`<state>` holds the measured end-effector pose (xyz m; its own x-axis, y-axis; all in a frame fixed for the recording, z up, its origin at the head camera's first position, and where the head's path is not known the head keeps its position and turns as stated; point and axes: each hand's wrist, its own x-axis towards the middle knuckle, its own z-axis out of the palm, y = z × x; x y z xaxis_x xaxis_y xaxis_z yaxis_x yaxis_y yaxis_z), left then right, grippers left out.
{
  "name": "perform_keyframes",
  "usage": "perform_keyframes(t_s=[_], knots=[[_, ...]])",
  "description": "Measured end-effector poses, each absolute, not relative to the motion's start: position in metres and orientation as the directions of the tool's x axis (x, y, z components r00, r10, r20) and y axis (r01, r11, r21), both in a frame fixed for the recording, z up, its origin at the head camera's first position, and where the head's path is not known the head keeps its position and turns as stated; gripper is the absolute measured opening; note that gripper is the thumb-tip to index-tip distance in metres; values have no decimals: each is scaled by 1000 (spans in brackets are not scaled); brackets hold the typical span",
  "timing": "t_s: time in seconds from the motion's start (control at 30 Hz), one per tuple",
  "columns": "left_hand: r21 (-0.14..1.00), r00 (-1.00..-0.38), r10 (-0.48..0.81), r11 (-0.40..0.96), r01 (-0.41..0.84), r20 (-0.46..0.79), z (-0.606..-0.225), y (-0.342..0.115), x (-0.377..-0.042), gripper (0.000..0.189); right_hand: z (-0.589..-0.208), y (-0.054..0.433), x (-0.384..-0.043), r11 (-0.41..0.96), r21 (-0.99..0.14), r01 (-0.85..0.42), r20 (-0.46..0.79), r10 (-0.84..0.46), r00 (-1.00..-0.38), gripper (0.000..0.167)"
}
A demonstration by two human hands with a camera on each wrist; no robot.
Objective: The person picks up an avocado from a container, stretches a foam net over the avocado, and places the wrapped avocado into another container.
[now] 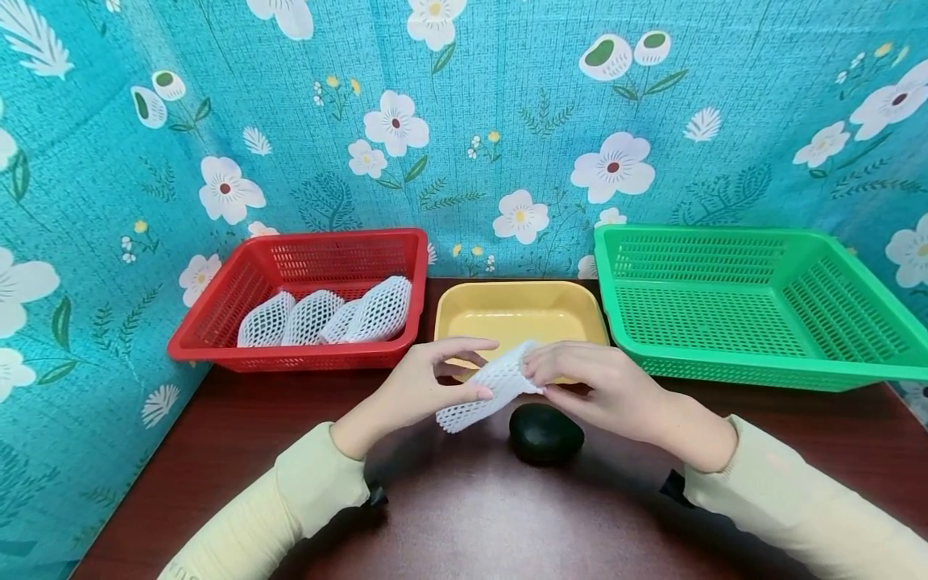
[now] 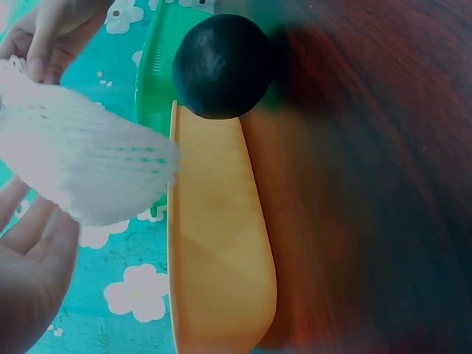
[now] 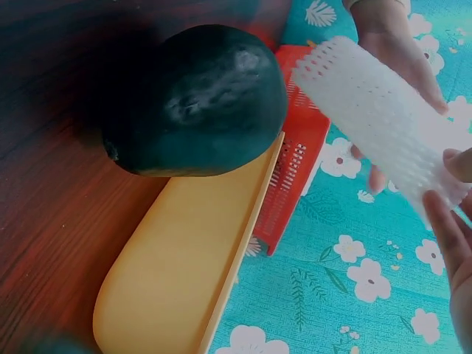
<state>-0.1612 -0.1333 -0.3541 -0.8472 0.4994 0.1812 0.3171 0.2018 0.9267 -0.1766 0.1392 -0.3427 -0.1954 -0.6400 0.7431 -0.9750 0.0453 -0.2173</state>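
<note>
A white foam net sleeve [image 1: 487, 388] is held slantwise above the table, over the front of the yellow tray [image 1: 518, 294]. My right hand [image 1: 605, 387] pinches its upper right end between thumb and fingers. Toward the sleeve's lower left end is my left hand [image 1: 424, 383], its thumb touching the netting and its fingers spread fairly straight, as the left wrist view also shows. Just below the sleeve, a dark avocado [image 1: 546, 434] lies bare on the table. In the right wrist view the avocado [image 3: 199, 99] looks smooth and dark green.
At the left stands a red basket [image 1: 297, 354] holding several white net-covered pieces [image 1: 377, 310]. A green basket [image 1: 725, 366] with a slotted floor stands at the right. Behind them hangs a blue flowered cloth [image 1: 464, 121]. The table [image 1: 464, 515] is dark reddish wood.
</note>
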Motion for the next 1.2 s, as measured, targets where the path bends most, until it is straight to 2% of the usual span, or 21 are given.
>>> perform_keyframes(t_s=[0.13,0.2,0.27,0.37,0.5,0.6,1.07,1.2], knots=[[936,-831,547,230,268,104,-356,-134,-162,48,-344,137,-178,-54,-143,-988,784,-615,-80,17],[931,-836,538,239,277,110,-356,-133,-162,39,-344,136,-179,-55,-110,-992,798,-600,-55,17],[923,-847,515,247,293,131,-356,-133,-162,31,-345,137,-179,-22,-87,-996,805,-591,-57,19],[916,-859,485,248,314,163,-355,-133,-163,26,-344,139,-179,56,-90,-994,790,-604,-106,23],[911,-864,464,240,337,198,-354,-132,-164,26,-346,143,-177,119,-183,-976,714,-667,-215,30],[908,-868,449,237,345,212,-355,-132,-163,26,-348,144,-176,120,-233,-965,666,-703,-248,32],[902,-888,386,241,358,249,-350,-143,-165,23,-354,148,-178,64,-75,-995,714,-694,-99,28],[896,-890,380,258,362,250,-350,-147,-166,19,-356,151,-177,66,-73,-995,708,-699,-99,27]])
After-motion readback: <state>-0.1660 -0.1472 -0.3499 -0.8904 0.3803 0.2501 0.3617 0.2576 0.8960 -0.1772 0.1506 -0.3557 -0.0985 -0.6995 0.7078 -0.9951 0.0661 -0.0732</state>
